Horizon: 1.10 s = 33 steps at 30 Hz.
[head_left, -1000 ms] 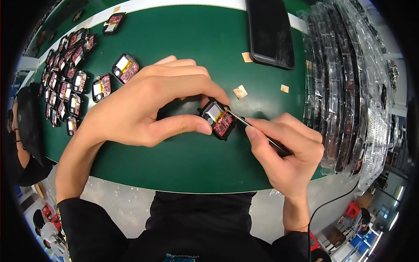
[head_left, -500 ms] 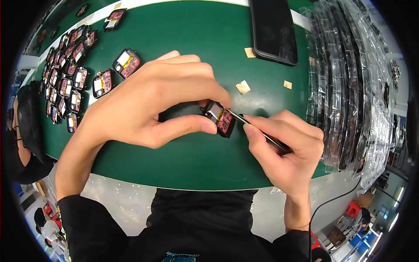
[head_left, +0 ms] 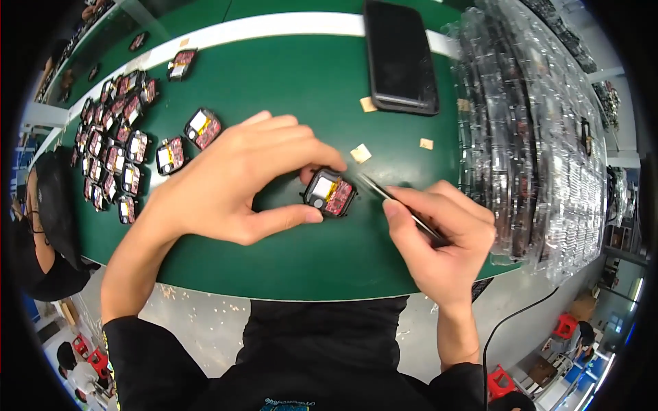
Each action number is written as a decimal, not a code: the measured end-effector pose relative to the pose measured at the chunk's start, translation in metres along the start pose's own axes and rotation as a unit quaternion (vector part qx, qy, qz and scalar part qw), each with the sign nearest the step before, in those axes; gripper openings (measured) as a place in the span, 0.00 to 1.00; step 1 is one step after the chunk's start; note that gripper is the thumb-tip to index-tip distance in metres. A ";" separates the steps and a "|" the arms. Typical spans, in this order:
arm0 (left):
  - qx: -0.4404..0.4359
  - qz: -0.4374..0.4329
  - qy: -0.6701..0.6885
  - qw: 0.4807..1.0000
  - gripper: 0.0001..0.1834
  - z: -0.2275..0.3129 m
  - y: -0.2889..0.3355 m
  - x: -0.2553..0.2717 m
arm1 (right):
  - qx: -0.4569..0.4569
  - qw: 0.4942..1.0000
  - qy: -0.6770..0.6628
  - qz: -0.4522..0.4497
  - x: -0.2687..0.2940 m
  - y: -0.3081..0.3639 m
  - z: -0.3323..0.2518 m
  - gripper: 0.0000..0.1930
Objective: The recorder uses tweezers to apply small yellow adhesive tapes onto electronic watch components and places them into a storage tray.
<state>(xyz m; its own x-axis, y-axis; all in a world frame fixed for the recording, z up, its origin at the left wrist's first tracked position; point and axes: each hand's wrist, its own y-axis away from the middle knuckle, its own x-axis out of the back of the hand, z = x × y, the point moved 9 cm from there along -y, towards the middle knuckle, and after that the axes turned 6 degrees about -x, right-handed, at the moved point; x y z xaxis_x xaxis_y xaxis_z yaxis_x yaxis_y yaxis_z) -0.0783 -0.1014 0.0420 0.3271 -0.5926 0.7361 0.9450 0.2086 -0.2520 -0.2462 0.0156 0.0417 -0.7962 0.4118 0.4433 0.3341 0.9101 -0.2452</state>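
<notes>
My left hand [head_left: 233,181] grips the rim of a small open watch case [head_left: 330,194] between its thumb and fingers, just above the green tabletop. Inside the case show a pale rectangular cell, yellow tape and a red circuit board. Slim metal tweezers [head_left: 384,192] are pinched in my right hand [head_left: 449,243]. Their tips point up and left, a short gap from the right side of the case; whether anything is between the tips cannot be made out. Two similar open cases, one of them a nearby case [head_left: 171,155], lie beyond my left wrist.
Many more open cases [head_left: 113,159] cluster on the left of the green table [head_left: 308,264]. A dark phone-like device [head_left: 403,58] lies at the back. Small tan paper squares [head_left: 360,153] are scattered nearby. Tall stacks of clear plastic trays [head_left: 510,130] stand on the right.
The tweezers have drawn back from the case, where their tips were touching its board edge. My left hand has turned the case flatter, its open face now upward. The whole view has shifted slightly.
</notes>
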 end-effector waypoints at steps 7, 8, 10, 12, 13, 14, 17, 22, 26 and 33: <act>-0.039 -0.007 -0.102 0.994 0.32 0.022 -0.008 -0.005 | 0.000 0.999 -0.037 0.024 0.007 0.002 -0.004 0.09; -0.034 -0.001 -0.092 0.995 0.32 0.022 -0.009 -0.005 | 0.000 0.998 -0.047 0.031 0.007 0.003 -0.001 0.09; -0.014 -0.002 -0.061 0.998 0.30 0.021 -0.009 -0.002 | 0.003 0.998 -0.060 0.033 0.006 0.004 0.000 0.09; 0.000 -0.005 -0.042 0.999 0.30 0.027 -0.017 0.004 | 0.010 0.997 -0.058 0.043 0.009 0.005 -0.001 0.08; 0.004 0.022 0.003 1.000 0.30 0.032 -0.023 0.012 | 0.014 0.997 -0.059 0.038 0.008 0.005 -0.001 0.08; 0.008 0.050 0.050 0.997 0.29 0.036 -0.030 0.020 | 0.019 0.998 -0.058 0.033 0.008 0.005 0.000 0.08; -0.125 0.044 0.042 0.990 0.27 0.079 -0.095 0.038 | 0.054 0.996 -0.050 0.048 0.011 0.005 0.002 0.08; -0.270 0.037 -0.022 0.962 0.26 0.104 -0.203 0.044 | 0.016 0.998 -0.059 0.004 0.003 0.002 -0.004 0.07; -0.269 -0.015 -0.068 0.961 0.27 0.089 -0.249 0.030 | 0.023 0.998 -0.063 0.005 -0.002 0.003 -0.011 0.07; -0.221 0.112 -0.081 0.965 0.24 0.058 -0.214 0.074 | 0.023 0.997 -0.069 0.020 -0.001 0.004 -0.007 0.07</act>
<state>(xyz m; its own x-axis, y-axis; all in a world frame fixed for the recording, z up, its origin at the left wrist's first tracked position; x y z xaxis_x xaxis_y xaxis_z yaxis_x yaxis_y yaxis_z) -0.2566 -0.1449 0.1871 0.5526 -0.4339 0.7115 0.7717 -0.0560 -0.6335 -0.2402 0.0193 0.0460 -0.8457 0.4339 0.3107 0.3456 0.8889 -0.3007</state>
